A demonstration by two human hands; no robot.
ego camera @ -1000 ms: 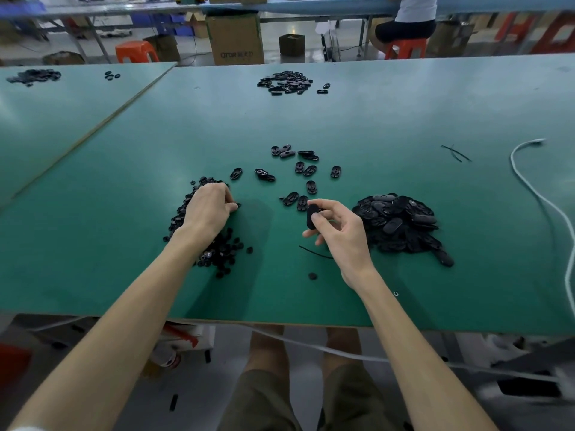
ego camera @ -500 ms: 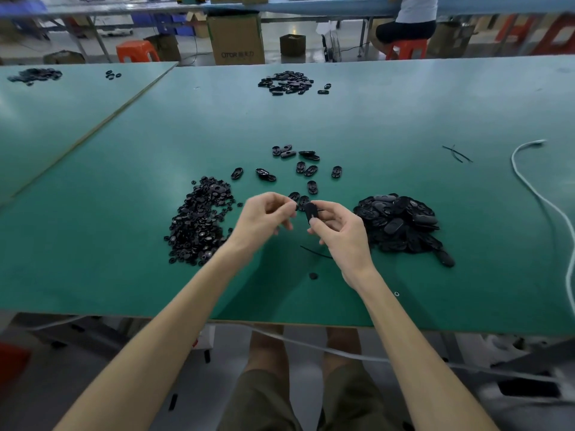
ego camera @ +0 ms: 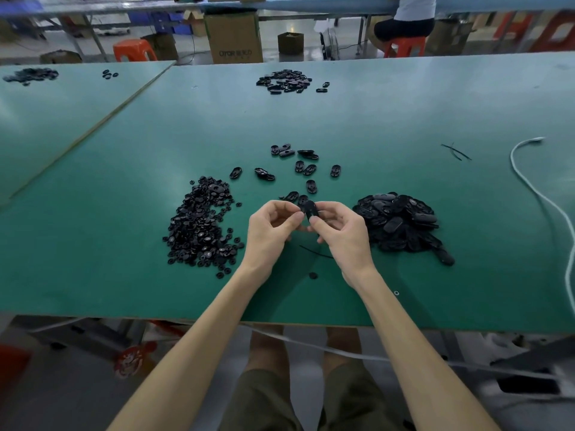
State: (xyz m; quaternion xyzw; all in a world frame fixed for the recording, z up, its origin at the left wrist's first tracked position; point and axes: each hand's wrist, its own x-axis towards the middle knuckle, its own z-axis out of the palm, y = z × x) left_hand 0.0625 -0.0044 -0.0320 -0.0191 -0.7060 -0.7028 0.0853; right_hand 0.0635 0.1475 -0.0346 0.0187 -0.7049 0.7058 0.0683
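Observation:
My right hand [ego camera: 342,234] pinches a black oval plastic piece [ego camera: 310,209] upright above the green table [ego camera: 93,259]. My left hand [ego camera: 270,228] is right beside it, fingers curled and fingertips meeting at the piece; a small part it may hold is hidden. A heap of small round black parts [ego camera: 199,228] lies to the left of my hands. A heap of black oval pieces [ego camera: 398,222] lies to the right. Several single oval pieces [ego camera: 306,169] lie scattered just beyond my hands.
Another pile of black parts [ego camera: 286,80] sits far across the table. A white cable [ego camera: 535,188] runs down the right side. Thin black strands [ego camera: 455,150] lie at the right. Behind the table are a cardboard box [ego camera: 233,35], orange stools and a seated person.
My left hand left the heap of small round parts and came right to meet my right hand at the oval piece. The right hand stayed almost in place.

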